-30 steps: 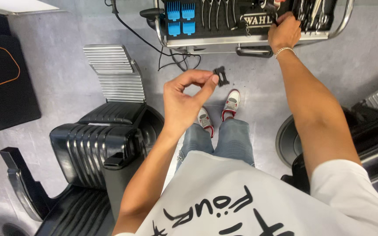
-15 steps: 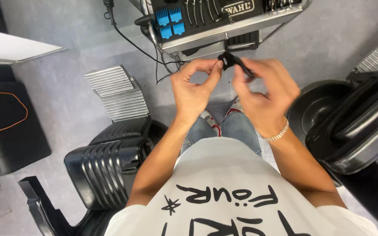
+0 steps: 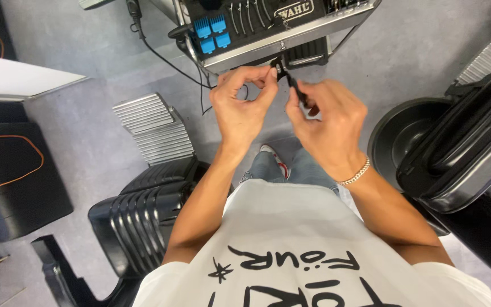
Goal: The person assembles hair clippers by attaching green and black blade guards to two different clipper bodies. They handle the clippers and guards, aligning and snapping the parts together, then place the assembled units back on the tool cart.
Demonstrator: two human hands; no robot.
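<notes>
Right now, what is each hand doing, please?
Left hand: closed, pinching the small black part.
Right hand: closed on the same part.

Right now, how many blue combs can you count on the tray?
4: blue combs clustered two above two, at the left end of the tray. More may lie beyond the picture's top edge.

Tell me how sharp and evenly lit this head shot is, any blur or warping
Head view: light is soft and even, with no hard shadows on the grey floor; the left hand, the right hand and the small black part they pinch look reasonably sharp; the wide lens bends the black chair and the edges outward; mild sheen on the metal tool tray.
</notes>
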